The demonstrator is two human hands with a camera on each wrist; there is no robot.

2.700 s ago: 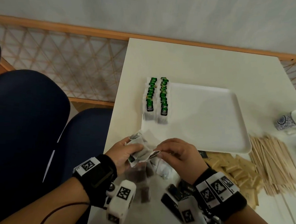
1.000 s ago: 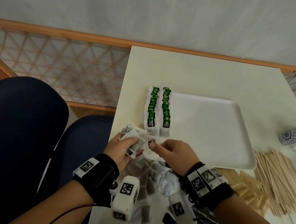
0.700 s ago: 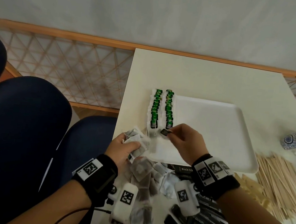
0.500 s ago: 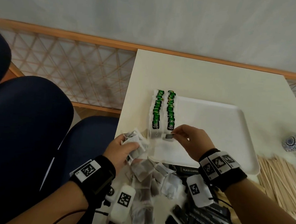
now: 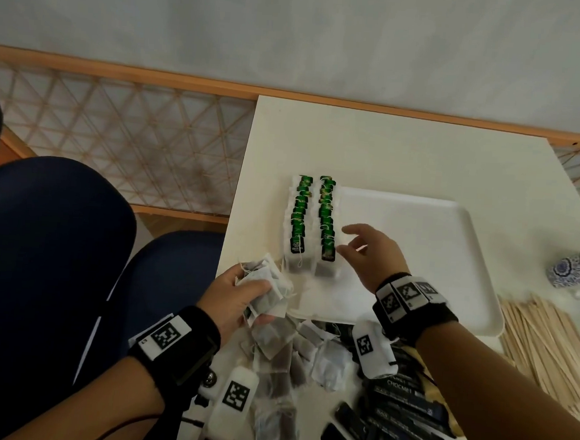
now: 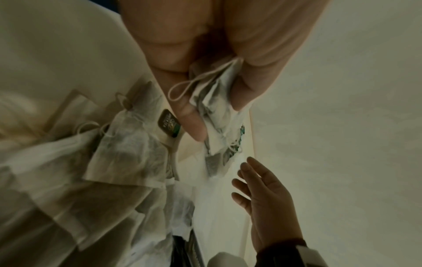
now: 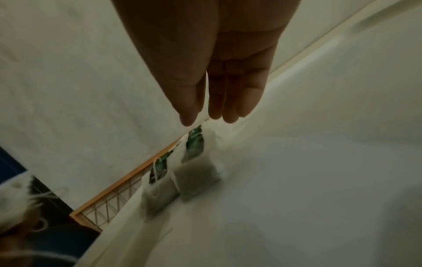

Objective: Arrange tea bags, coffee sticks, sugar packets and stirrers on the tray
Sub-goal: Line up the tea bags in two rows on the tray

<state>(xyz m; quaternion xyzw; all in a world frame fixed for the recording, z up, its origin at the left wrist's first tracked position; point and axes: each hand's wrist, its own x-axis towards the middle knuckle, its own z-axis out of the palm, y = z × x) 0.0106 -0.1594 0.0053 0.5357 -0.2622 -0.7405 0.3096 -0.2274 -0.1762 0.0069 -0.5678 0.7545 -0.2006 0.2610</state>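
Two rows of tea bags (image 5: 312, 221) with green tags lie along the left side of the white tray (image 5: 418, 235). My right hand (image 5: 365, 249) hovers just right of the rows, fingers spread and holding nothing; the right wrist view shows its straight fingers (image 7: 230, 101) above the nearest tea bag (image 7: 196, 175). My left hand (image 5: 242, 295) grips a bunch of tea bags (image 5: 266, 287) off the tray's front left corner, and in the left wrist view the thumb and fingers pinch this bunch (image 6: 217, 101). Loose tea bags (image 5: 292, 361) lie in a pile below the tray.
Black coffee sticks (image 5: 401, 430) lie at the table's front. Wooden stirrers (image 5: 554, 345) are heaped right of the tray, with brown sugar packets (image 5: 452, 427) mostly hidden under my right arm. A blue-patterned cup (image 5: 576, 274) stands at the far right. A blue chair (image 5: 56, 255) stands left of the table.
My right hand took a tea bag from the left hand's bunch, carried it to the near end of the right row, let it go and opened. The left hand kept its bunch.
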